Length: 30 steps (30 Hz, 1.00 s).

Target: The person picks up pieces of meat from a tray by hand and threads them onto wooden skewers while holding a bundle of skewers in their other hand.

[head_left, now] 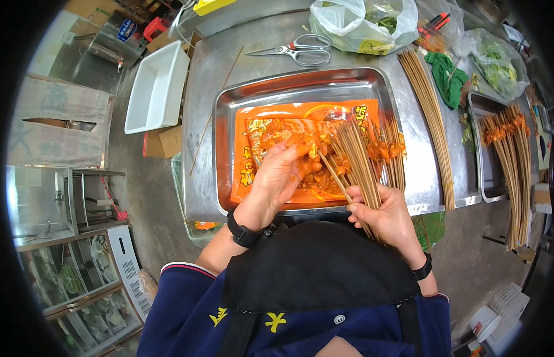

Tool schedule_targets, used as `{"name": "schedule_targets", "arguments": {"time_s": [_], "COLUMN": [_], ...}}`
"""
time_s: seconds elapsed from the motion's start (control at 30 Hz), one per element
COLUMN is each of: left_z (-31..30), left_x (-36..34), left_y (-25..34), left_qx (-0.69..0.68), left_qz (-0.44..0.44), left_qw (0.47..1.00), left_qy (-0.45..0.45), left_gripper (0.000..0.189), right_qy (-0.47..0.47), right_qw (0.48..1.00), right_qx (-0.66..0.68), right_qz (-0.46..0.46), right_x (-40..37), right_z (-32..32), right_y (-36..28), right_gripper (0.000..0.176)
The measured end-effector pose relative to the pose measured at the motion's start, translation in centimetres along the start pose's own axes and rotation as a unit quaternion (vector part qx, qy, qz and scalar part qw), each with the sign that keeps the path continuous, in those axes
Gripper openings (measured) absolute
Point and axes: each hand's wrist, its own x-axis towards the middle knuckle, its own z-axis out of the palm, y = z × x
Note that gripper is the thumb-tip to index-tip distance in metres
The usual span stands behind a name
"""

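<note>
My left hand (277, 172) pinches a piece of red-orange marinated meat (305, 145) over an opened orange packet (241, 128). The packet lies in a steel tray (221, 160), with more sauced meat on it. In my right hand (385, 219) is a bundle of bamboo skewers (361, 163), fingers wrapped round their lower ends. A single skewer (334, 172) sticks out from that bundle, its tip close to the meat at my left fingertips. Several loaded skewers (393, 149) rest at the tray's right side.
Scissors (297, 50) and a plastic bag of greens (363, 27) lie behind the tray. Bare skewers (428, 119) and a green cloth (447, 78) are to the right. Past them, finished skewers (510, 160) lie across a second tray (480, 119). A white bin (155, 89) stands at left.
</note>
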Motion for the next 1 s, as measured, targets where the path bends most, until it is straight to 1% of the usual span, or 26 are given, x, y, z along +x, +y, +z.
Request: {"name": "schedule_targets", "arguments": {"time_s": [0.33, 0.4, 0.47, 0.5, 0.53, 0.6, 0.63, 0.67, 0.73, 0.8, 0.9, 0.97, 1.0], "left_z": [0.2, 0.0, 0.5, 1.0, 1.0, 1.1, 1.4, 1.5, 1.7, 1.9, 2.1, 2.5, 2.5], "left_x": [-0.3, -0.3, -0.9, -1.0, -1.0, -0.5, -0.5, -0.5, -0.5, -0.7, -1.2, -1.3, -1.2], "left_y": [0.2, 0.2, -1.5, -2.2, -1.8, -1.0, -1.0, -1.3, -1.4, -1.4, -1.2, -1.6, -1.6], "left_qx": [-0.040, 0.002, 0.049, -0.002, 0.000, 0.020, 0.049, 0.044, 0.086, 0.079, 0.107, 0.165, 0.164], "left_qz": [-0.035, -0.057, -0.133, -0.123, -0.122, -0.052, -0.045, -0.050, -0.032, -0.019, 0.001, 0.048, 0.048], "left_qw": [0.998, 0.997, 0.985, 0.991, 0.992, 0.997, 0.996, 0.996, 0.995, 0.996, 0.994, 0.985, 0.985], "left_qy": [-0.023, -0.051, -0.094, -0.045, -0.043, -0.045, -0.059, -0.066, -0.036, -0.025, -0.017, -0.018, -0.017], "left_gripper": [0.021, 0.021, 0.021, 0.019, 0.019, 0.020, 0.020, 0.020, 0.022, 0.023, 0.024, 0.022, 0.022], "right_qy": [0.007, 0.010, 0.013, 0.017, 0.020, 0.020, 0.021, 0.026, 0.028, 0.034, 0.043, 0.038, 0.035], "right_qw": [1.000, 1.000, 1.000, 1.000, 0.999, 0.999, 0.999, 0.999, 0.997, 0.998, 0.998, 0.999, 0.999], "right_qx": [0.008, 0.006, 0.006, 0.006, 0.008, 0.015, 0.027, 0.041, 0.060, 0.034, 0.027, 0.022, 0.018], "right_qz": [0.009, 0.002, -0.003, -0.017, -0.032, -0.020, -0.019, -0.017, -0.032, -0.032, -0.026, -0.030, -0.036], "right_x": [-0.1, -0.1, 0.0, 0.1, 0.2, 0.3, 0.3, 0.1, 0.1, 0.0, 0.0, 0.0, 0.0], "right_z": [0.2, 0.2, 0.1, 0.0, 0.1, 0.2, 0.0, -0.2, -0.4, -0.4, -0.3, -0.2, -0.2], "right_y": [-0.1, 0.0, 0.0, 0.0, 0.0, -0.2, -0.2, 0.0, 0.0, -0.3, -0.4, -0.4, -0.4], "right_gripper": [0.025, 0.025, 0.025, 0.026, 0.026, 0.027, 0.027, 0.027, 0.027, 0.027, 0.027, 0.027, 0.027]}}
